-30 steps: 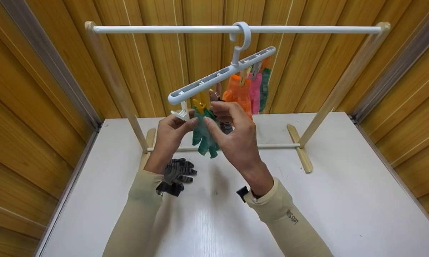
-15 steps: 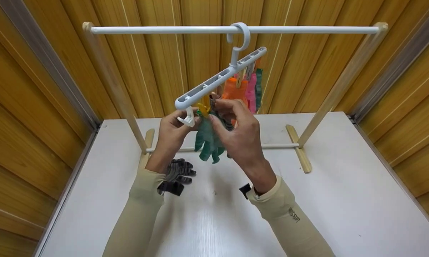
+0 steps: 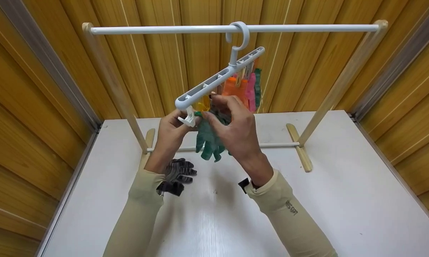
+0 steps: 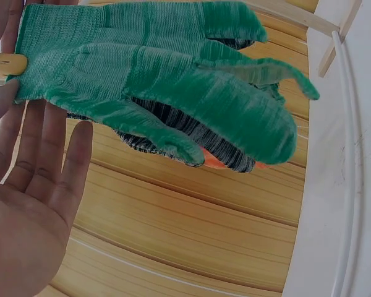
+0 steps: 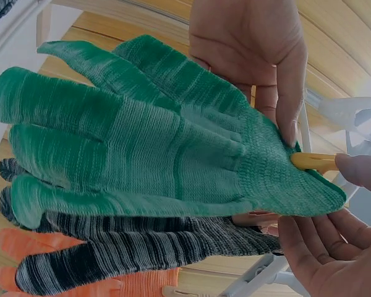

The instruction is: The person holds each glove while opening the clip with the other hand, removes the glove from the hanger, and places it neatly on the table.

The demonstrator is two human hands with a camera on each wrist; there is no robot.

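A green knitted glove (image 3: 208, 141) hangs fingers down beneath the pale grey clip hanger (image 3: 214, 82), which tilts toward me. In the right wrist view a yellow clothespin (image 5: 312, 162) sits on its cuff. My left hand (image 3: 170, 131) pinches the cuff edge beside it, thumb in front. My right hand (image 3: 237, 128) has its thumb on the clothespin's end and fingers behind the cuff. A white clip (image 3: 188, 119) dangles from the hanger's near end, by the left hand. Right behind the green glove hangs a black-and-grey striped glove (image 5: 117, 247).
An orange glove (image 3: 235, 87), a pink one (image 3: 250, 92) and a dark green one (image 3: 258, 87) hang farther along the hanger. The hanger hooks over a white rail (image 3: 164, 30) on wooden posts. Another striped glove (image 3: 180, 171) lies on the white table (image 3: 200, 228).
The hanger has swung slightly, its near end shifting right. The green glove has moved a little right with it. My right hand went a little right, then back left against the cuff.
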